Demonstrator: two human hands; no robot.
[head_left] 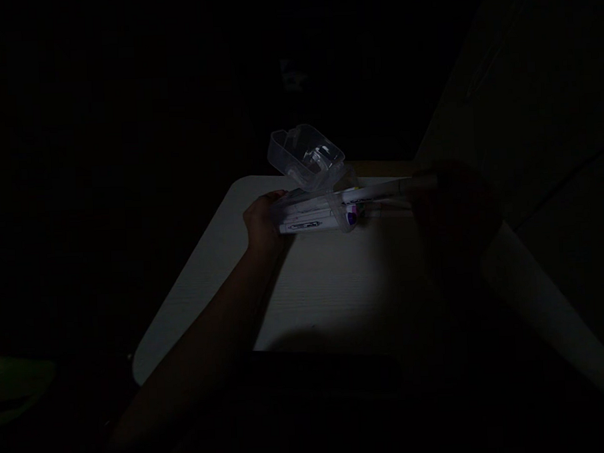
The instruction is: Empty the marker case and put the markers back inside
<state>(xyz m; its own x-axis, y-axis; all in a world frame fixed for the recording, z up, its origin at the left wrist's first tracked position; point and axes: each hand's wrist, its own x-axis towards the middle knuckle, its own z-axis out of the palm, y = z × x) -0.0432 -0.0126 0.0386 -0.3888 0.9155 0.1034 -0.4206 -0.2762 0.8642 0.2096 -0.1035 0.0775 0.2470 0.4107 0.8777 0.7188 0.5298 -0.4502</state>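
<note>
My left hand (pixel 262 223) is wrapped round the closed end of a clear plastic marker case (pixel 342 219), held on its side above the white table. The case's clear lid (pixel 306 156) hangs open at the top. Several white markers (pixel 302 225) lie inside, one showing a purple end (pixel 352 218) at the mouth. My right hand (pixel 454 210), deep in shadow, grips the outer end of a white marker (pixel 380 191), whose other end is at the case's mouth. Darkness hides most of the right fingers.
A white table with rounded corners (pixel 329 285) lies beneath both hands. At its near edge is a dark object (pixel 323 369) I cannot make out. Something green (pixel 19 386) shows at the lower left. The surroundings are almost black.
</note>
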